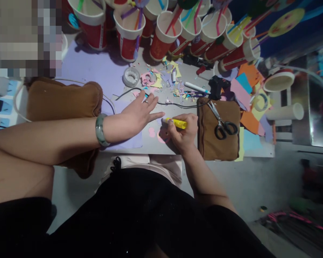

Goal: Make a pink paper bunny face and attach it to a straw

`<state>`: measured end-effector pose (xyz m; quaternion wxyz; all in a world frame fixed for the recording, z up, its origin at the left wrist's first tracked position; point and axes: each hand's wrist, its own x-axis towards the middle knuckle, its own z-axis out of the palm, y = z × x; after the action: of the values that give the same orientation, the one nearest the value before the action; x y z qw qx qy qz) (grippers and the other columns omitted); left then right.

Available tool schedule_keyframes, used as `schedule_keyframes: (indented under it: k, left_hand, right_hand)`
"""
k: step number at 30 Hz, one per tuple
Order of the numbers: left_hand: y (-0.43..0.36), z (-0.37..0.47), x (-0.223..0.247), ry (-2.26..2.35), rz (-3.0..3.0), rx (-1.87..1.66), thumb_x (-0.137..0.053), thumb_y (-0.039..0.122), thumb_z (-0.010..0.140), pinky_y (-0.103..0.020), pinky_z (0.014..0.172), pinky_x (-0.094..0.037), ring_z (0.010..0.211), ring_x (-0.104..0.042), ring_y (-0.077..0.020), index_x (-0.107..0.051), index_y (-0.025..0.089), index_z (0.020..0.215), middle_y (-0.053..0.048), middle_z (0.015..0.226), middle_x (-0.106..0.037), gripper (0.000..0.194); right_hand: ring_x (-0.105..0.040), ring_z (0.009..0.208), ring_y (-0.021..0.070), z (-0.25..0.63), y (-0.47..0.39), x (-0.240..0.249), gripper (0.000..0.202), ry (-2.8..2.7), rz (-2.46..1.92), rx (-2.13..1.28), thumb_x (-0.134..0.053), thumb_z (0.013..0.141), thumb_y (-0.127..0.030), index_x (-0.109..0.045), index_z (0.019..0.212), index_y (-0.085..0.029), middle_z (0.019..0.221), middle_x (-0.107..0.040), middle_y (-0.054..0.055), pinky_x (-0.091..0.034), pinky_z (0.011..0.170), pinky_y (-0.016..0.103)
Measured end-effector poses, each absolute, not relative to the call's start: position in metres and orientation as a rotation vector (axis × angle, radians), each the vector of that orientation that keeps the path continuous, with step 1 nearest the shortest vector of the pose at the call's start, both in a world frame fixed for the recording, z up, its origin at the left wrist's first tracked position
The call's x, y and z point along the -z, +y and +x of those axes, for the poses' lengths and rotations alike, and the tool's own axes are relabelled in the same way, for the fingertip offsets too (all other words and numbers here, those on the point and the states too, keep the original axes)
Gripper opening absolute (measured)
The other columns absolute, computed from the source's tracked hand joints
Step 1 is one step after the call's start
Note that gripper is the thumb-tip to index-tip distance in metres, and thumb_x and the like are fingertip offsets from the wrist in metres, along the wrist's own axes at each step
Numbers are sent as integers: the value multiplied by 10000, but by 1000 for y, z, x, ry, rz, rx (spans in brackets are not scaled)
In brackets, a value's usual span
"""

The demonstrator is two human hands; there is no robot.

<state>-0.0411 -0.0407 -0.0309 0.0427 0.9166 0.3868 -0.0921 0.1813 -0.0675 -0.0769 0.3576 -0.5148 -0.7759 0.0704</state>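
Observation:
My right hand is closed round a yellow marker, its tip end pointing left over the table. Reaching in from the left, my left hand has its fingers spread, with the index fingertip close to the marker's tip. A small pale paper piece lies beneath that fingertip, partly covered. Just below are a small pink paper cutout and a round pink piece, the latter in shadow beside my right hand.
Red paper cups with coloured straws line the back. Scissors lie on a brown cushion at right; another brown cushion sits left. Tape, a white marker, a black cable and paper scraps lie between.

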Motion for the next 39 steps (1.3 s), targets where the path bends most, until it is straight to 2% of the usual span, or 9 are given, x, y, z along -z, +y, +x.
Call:
schedule_keyframes:
  k: [5, 7, 14, 20, 25, 28, 32, 39]
  left_hand:
    - [-41, -42, 37, 1174, 2773, 199, -505, 368, 972, -652, 1199, -231, 1548, -284, -382, -398, 350, 1567, -84, 1676, -369, 605]
    - [-41, -42, 37, 1167, 2778, 195, -510, 348, 964, -653, 1198, -231, 1544, -291, -388, -410, 324, 1563, -104, 1665, -381, 608]
    - [-40, -40, 28, 1179, 2822, 318, -440, 193, 974, -614, 1194, -280, 1548, -311, -338, -368, 370, 1588, -63, 1660, -396, 643]
    - [-41, -40, 27, 1174, 2790, 301, -425, 174, 982, -606, 1212, -253, 1556, -300, -347, -394, 332, 1585, -94, 1679, -367, 624]
    - [-41, -40, 31, 1185, 2746, 250, -508, 332, 949, -674, 1187, -263, 1547, -282, -363, -367, 388, 1579, -41, 1684, -370, 648]
    - [-41, -39, 32, 1198, 2738, 247, -499, 366, 961, -676, 1183, -252, 1544, -281, -374, -385, 379, 1573, -57, 1682, -372, 623]
    - [-42, -39, 31, 1199, 2724, 209, -464, 326, 999, -629, 1192, -240, 1545, -291, -363, -428, 378, 1553, -79, 1669, -385, 557]
    - [-42, -40, 29, 1185, 2736, 188, -437, 141, 966, -597, 1212, -254, 1551, -310, -347, -443, 332, 1555, -96, 1668, -390, 619]
  right_hand:
    - [-531, 749, 225, 182, -68, 77, 157, -1998, -1334, -192, -602, 884, -356, -515, 805, -253, 724, -571, 15, -468, 806, 460]
    - [-537, 761, 230, 183, -68, 77, 155, -1972, -1350, -200, -598, 890, -367, -520, 821, -251, 732, -579, 21, -467, 812, 461]
    - [-529, 753, 222, 182, -66, 77, 158, -1994, -1364, -196, -589, 880, -358, -502, 798, -255, 720, -570, 8, -462, 813, 447]
    - [-549, 789, 238, 183, -65, 79, 168, -1991, -1374, -207, -597, 898, -391, -526, 823, -257, 756, -592, 27, -469, 834, 464]
    - [-548, 782, 243, 183, -64, 79, 171, -1962, -1389, -214, -594, 899, -394, -519, 827, -259, 750, -592, 30, -470, 830, 477]
    - [-555, 798, 241, 184, -64, 80, 160, -1970, -1396, -223, -602, 897, -385, -527, 836, -258, 763, -602, 30, -471, 841, 470]
    - [-553, 808, 249, 188, -64, 81, 171, -1921, -1397, -191, -613, 878, -387, -520, 819, -257, 752, -578, 29, -474, 810, 463]
    - [-549, 788, 232, 184, -64, 81, 155, -1952, -1344, -235, -626, 899, -371, -539, 847, -253, 768, -584, 19, -455, 852, 475]
